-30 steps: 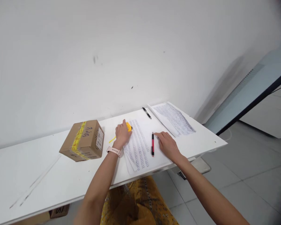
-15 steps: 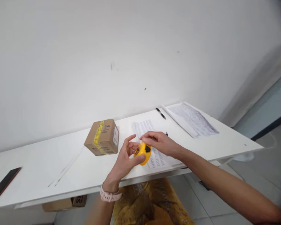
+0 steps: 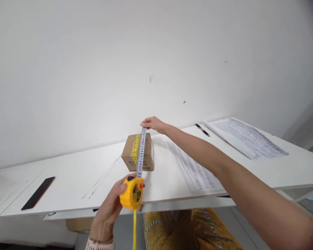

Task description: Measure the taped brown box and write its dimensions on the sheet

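My left hand (image 3: pixel 112 199) is closed round the yellow case of a tape measure (image 3: pixel 130 195), near the table's front edge. From the case a white blade (image 3: pixel 141 150) with black and red numbers runs away from me, above the top of a brown cardboard box (image 3: pixel 129 147). At the far end of the blade my right hand (image 3: pixel 153 124) pinches its tip, by the box's back edge. Yellow tape is stuck across the box. A yellow strap (image 3: pixel 134 229) hangs down from the case.
On the right of the white table (image 3: pixel 167 187) lie printed sheets (image 3: pixel 195 170), a black pen (image 3: pixel 202 130) and a written-on paper pad (image 3: pixel 247 139). A dark flat phone-like slab (image 3: pixel 38 193) lies at left. The wall (image 3: pixel 94 69) rises directly behind the table.
The tape measure has moved left, over to the box, and its blade is now pulled out. My right hand has gone from the case to the far end of the blade. The view has turned left.
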Motion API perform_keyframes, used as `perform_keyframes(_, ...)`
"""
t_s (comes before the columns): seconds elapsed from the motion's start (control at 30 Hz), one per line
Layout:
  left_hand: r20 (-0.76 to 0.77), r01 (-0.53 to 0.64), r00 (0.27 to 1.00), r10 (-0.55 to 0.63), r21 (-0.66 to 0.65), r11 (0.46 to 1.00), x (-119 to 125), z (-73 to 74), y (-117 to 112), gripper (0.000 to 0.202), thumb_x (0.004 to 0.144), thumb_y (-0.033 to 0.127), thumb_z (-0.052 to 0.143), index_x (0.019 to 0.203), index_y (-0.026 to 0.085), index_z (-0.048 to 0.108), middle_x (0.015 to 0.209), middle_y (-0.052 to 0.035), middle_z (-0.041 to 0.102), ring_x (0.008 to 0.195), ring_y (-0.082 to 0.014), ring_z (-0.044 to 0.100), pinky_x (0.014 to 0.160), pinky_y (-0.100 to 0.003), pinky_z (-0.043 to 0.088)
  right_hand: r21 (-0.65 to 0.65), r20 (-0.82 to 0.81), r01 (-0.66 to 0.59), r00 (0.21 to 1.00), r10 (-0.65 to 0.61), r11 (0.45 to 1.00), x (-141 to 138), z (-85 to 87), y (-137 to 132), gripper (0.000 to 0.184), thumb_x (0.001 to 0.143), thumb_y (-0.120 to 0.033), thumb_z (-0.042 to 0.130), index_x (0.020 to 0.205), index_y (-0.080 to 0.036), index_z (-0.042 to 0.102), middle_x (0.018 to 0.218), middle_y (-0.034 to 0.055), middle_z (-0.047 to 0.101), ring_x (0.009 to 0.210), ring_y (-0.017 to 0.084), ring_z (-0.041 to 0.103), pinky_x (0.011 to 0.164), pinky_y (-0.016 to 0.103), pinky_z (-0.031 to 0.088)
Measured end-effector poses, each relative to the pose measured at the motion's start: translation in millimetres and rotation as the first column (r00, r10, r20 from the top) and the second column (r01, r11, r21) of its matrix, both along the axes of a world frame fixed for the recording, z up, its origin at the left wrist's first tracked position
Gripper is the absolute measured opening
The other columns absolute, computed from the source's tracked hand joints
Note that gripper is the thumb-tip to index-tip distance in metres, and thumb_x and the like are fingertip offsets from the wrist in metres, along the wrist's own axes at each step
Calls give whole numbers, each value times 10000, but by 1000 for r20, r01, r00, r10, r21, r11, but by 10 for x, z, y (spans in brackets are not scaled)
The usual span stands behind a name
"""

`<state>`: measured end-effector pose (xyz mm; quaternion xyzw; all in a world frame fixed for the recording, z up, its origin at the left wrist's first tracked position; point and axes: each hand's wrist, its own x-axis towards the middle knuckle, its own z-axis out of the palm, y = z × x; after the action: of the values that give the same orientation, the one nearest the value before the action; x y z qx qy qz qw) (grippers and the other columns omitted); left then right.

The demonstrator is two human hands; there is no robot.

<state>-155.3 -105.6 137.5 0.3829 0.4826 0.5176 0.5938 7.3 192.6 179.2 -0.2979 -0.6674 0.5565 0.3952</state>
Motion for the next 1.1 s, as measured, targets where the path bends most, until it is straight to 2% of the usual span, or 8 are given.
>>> perform_keyframes(0.1, 66, -74, 995, 77, -35, 997, -126, 136, 166, 440, 771, 482, 706, 1009, 112, 726, 948, -157, 761, 678, -238, 686, 508, -307, 564, -47, 67, 70, 995, -67, 996, -297, -202, 189, 113, 758, -211, 746, 746, -142, 658, 758, 35, 653, 685, 117, 527, 656, 258, 423)
perform_keyframes(0.17, 89, -85, 992, 89, -50, 995, -166, 202, 279, 381, 776, 455, 695, 941, 112, 714, 904, -151, 763, 573, -203, 657, 454, -296, 551, -51, 102, 106, 990, -100, 993, -420, -326, 227, 129, 749, -231, 745, 738, -149, 645, 732, 26, 641, 653, 121, 513, 615, 263, 403)
perform_keyframes(0.23, 102, -90, 990, 96, -63, 994, -163, 226, 343, 355, 769, 440, 701, 915, 117, 702, 879, -144, 763, 554, -193, 650, 438, -288, 550, -53, 131, 128, 984, -120, 990, -495, -416, 232, 141, 727, -235, 750, 716, -155, 634, 713, 18, 635, 646, 129, 519, 597, 264, 393)
perform_keyframes(0.33, 104, -104, 988, 115, -103, 989, -98, 179, 329, 371, 753, 444, 724, 931, 120, 694, 872, -138, 761, 570, -198, 655, 444, -299, 566, -59, 149, 99, 985, -90, 993, -546, -508, 221, 141, 713, -244, 754, 724, -158, 643, 725, 18, 647, 663, 141, 551, 595, 261, 406)
perform_keyframes(0.53, 99, -115, 987, 126, -106, 988, 50, -9, 193, 429, 736, 487, 763, 966, 130, 701, 949, -140, 754, 641, -210, 663, 479, -317, 586, -79, 112, -33, 993, 42, 996, -519, -638, 201, 242, 755, -392, 748, 754, -168, 656, 748, 22, 672, 670, 141, 569, 608, 249, 439)
perform_keyframes(0.73, 114, -107, 986, 119, -106, 989, 93, -44, 188, 411, 763, 498, 738, 950, 132, 710, 948, -131, 746, 634, -212, 655, 478, -324, 576, -93, 106, -27, 994, 37, 995, -499, -638, 171, 274, 770, -419, 732, 726, -169, 632, 728, 19, 652, 666, 139, 556, 608, 252, 428)
perform_keyframes(0.93, 88, -132, 986, 143, -119, 984, 119, -17, 197, 433, 729, 489, 755, 956, 124, 716, 960, -142, 749, 657, -238, 677, 473, -323, 565, -78, 127, 4, 992, 6, 997, -502, -606, 125, 245, 776, -368, 718, 683, -168, 612, 694, 11, 619, 649, 135, 523, 609, 265, 402)
perform_keyframes(1.1, 10, -172, 985, 173, -77, 982, -90, 112, 91, 484, 759, 452, 710, 1087, 96, 718, 978, -165, 756, 712, -264, 689, 453, -296, 543, 7, 103, 39, 994, -39, 999, -374, -343, 121, 207, 817, -307, 666, 690, -172, 574, 713, 5, 584, 672, 119, 479, 616, 252, 369)
